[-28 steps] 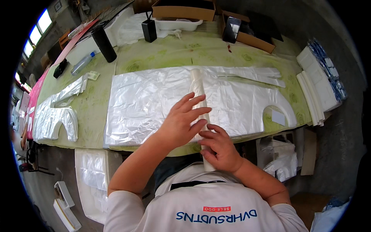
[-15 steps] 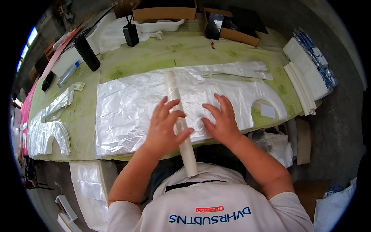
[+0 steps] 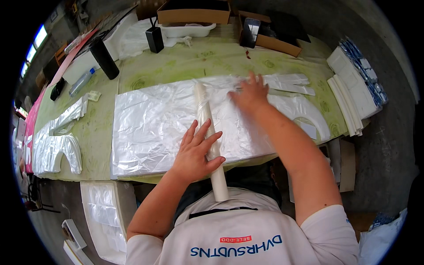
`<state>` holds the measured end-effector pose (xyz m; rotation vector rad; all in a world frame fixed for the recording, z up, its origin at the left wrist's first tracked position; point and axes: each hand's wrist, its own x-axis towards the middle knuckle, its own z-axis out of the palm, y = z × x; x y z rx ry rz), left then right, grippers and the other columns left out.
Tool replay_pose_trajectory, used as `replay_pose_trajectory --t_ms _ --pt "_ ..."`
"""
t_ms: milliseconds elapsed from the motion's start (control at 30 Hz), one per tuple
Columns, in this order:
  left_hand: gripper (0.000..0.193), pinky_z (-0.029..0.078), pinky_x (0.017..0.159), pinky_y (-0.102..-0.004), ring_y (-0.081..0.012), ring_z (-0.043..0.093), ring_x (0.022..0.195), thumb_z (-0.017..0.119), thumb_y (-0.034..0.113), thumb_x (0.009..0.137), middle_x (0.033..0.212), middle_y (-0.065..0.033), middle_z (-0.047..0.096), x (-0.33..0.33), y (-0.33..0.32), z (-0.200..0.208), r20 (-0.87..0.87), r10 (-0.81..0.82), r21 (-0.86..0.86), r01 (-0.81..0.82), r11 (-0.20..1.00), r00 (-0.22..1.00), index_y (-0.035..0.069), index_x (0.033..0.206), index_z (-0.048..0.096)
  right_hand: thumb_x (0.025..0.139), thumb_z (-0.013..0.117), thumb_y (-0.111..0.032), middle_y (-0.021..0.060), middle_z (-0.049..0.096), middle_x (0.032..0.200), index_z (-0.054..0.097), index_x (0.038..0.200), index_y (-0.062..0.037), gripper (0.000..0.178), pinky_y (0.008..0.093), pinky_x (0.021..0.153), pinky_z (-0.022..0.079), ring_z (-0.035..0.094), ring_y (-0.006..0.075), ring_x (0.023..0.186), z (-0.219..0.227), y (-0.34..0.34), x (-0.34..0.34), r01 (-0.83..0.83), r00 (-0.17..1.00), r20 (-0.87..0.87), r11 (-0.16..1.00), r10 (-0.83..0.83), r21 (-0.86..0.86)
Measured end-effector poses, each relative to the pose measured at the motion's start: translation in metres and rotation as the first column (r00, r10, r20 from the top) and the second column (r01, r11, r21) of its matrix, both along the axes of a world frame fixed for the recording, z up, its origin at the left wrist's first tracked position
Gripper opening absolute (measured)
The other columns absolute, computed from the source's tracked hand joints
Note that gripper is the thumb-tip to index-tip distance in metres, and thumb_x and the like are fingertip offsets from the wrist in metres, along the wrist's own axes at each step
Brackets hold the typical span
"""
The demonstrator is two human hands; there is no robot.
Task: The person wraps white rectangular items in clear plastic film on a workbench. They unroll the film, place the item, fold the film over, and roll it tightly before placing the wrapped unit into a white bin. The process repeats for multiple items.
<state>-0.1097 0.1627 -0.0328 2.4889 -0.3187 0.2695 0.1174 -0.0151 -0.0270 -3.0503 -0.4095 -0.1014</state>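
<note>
A stack of thin, shiny clear plastic aprons (image 3: 150, 132) lies flat across the table, their strap ends toward the right. Across the stack, pointing from the far side to my waist, rests a pale cream tube (image 3: 218, 179). My left hand (image 3: 196, 150) lies over the tube with its fingers spread, the thumb reaching past its right side. Farther off and to the right, my right hand (image 3: 251, 95) is over the far part of the plastic near the straps, its fingers apart and partly smeared by motion. Nothing shows in its grasp.
A smaller folded plastic piece (image 3: 59, 143) lies at the left. Behind stand a black cylinder (image 3: 104, 59), a clear bottle (image 3: 81, 83), a black box-shaped holder (image 3: 154, 39) and cardboard boxes (image 3: 194, 17). At the right are white rolls (image 3: 344, 104) beside a pile of blue-and-white packets (image 3: 362, 73).
My right hand has moved away from me, to the far part of the plastic. My left hand has shifted slightly nearer and flattened over the tube, its fingers straighter.
</note>
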Motion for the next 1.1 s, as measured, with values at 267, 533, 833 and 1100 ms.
replay_pose_trajectory --t_ms 267,533,833,1100 --pt "0.066 0.026 0.118 -0.0526 -0.0415 0.024 0.148 0.08 0.039 0.075 0.16 -0.0111 0.034 0.001 0.001 -0.001 0.006 0.013 -0.034 -0.013 0.999 1.0 0.023 0.136 0.061 0.089 0.059 -0.06 0.0181 0.04 0.156 0.035 0.156 -0.0223 0.08 0.0473 0.117 0.031 0.037 0.0345 0.144 0.013 -0.25 0.127 0.531 0.847 -0.098 0.842 -0.523 0.097" --pt "0.072 0.03 0.118 -0.0509 -0.0421 0.024 0.149 0.082 0.03 0.071 0.161 -0.0164 0.031 -0.002 0.001 0.001 0.012 0.016 -0.001 -0.016 1.0 1.0 0.018 0.138 0.059 0.087 0.068 -0.039 0.0221 0.048 0.147 0.053 0.143 -0.0138 0.063 0.0427 0.114 0.036 0.046 0.0375 0.136 0.036 -0.356 0.055 0.502 0.849 0.104 0.853 -0.517 0.141" --pt "0.101 0.025 0.12 -0.0499 -0.0445 0.022 0.149 0.083 0.039 0.073 0.163 -0.0256 0.016 -0.005 0.002 -0.006 -0.04 0.083 -0.045 -0.085 0.995 0.996 0.011 0.156 0.032 0.081 0.076 -0.039 0.0237 0.033 0.156 0.069 0.126 -0.0206 0.049 0.0576 0.116 0.024 0.027 0.0518 0.142 0.011 -0.109 -0.113 -0.424 0.906 0.117 0.878 0.407 0.224" --pt "0.07 0.029 0.117 -0.0509 -0.0416 0.038 0.142 0.064 0.022 0.092 0.151 -0.025 0.042 -0.004 0.005 0.002 0.1 0.113 -0.126 -0.1 0.987 0.989 0.002 0.152 0.034 0.082 0.074 -0.035 0.0184 0.041 0.153 0.042 0.147 -0.0002 0.079 0.0532 0.115 0.028 0.033 0.0355 0.143 0.001 -0.069 -0.077 -0.188 0.982 0.012 0.978 0.188 0.089"
